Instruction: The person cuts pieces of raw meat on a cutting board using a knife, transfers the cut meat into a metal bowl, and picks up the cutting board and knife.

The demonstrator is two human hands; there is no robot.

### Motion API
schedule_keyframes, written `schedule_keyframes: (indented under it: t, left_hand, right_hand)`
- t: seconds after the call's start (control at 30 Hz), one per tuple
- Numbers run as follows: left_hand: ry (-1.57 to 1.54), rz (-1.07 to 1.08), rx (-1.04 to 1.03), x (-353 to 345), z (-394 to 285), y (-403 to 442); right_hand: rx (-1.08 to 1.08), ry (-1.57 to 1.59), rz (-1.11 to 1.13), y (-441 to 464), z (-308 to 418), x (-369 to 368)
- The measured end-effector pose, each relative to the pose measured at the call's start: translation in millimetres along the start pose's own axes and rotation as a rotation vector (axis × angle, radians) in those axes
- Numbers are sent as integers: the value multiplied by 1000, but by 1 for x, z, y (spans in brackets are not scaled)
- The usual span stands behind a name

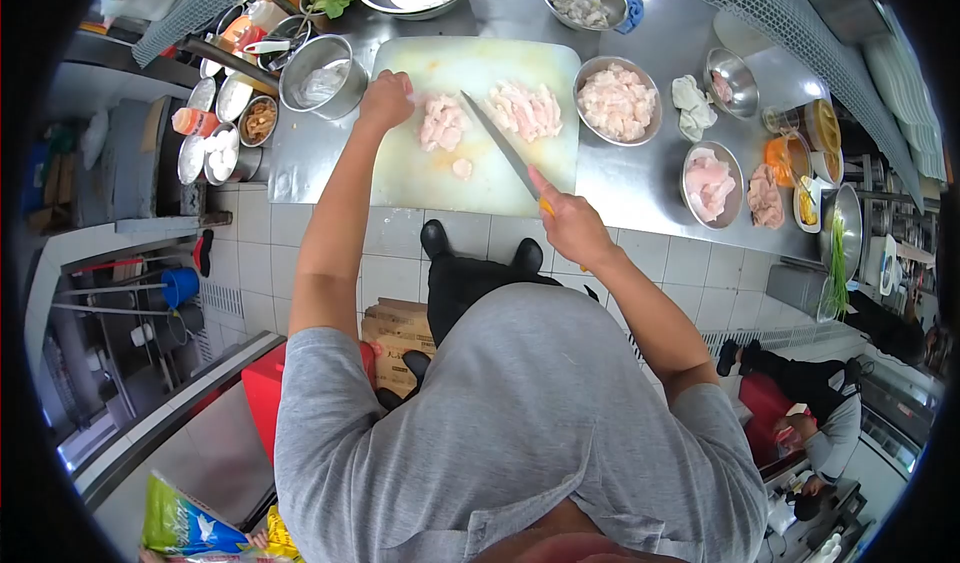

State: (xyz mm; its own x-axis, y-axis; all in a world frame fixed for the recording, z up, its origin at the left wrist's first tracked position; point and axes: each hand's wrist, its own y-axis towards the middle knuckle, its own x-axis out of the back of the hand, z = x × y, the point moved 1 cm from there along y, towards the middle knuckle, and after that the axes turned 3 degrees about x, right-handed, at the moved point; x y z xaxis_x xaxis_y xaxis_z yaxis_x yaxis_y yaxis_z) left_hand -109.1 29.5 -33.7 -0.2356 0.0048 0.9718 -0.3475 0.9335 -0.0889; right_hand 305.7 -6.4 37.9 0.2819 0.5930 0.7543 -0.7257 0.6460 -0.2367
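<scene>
My right hand (575, 227) is closed round the yellow handle of a knife (502, 147), its blade slanting up and left across the white cutting board (405, 185). The blade lies between a small pile of cut raw meat, probably chicken, (441, 123) on its left and a larger pile of strips (526, 113) on its right. One small loose piece (462, 169) sits nearer me. My left hand (387, 101) is over the board's left edge, beside a metal pot (358, 91). Its fingers are closed; whatever they hold is too small to name.
Right of the board stand a bowl of meat pieces (617, 103), a bowl of larger pieces (709, 185) and a crumpled white cloth (693, 107). A wok (368, 1) and a bowl of pale food (580, 7) stand behind. Several seasoning containers (220, 153) crowd the left. A person (835, 433) sits at lower right.
</scene>
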Motion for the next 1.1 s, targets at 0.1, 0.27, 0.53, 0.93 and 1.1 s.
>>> schedule_keyframes:
  t: [0.1, 0.27, 0.53, 0.93, 1.1]
  left_hand:
    - [-109, 51, 10, 0, 0, 3]
    - [-532, 82, 64, 15, 0, -1]
    - [-901, 273, -118, 60, -77, -16]
    - [-315, -45, -237, -5, -125, -57]
    - [-277, -24, -211, -15, -144, -68]
  right_hand:
    - [-5, -31, -27, 5, -3, 4]
    - [-57, -26, -37, 14, -8, 9]
    - [-48, 2, -39, 19, -16, 12]
    - [-98, 10, -1, 20, -17, 12]
    - [-38, 15, -60, 14, -11, 13]
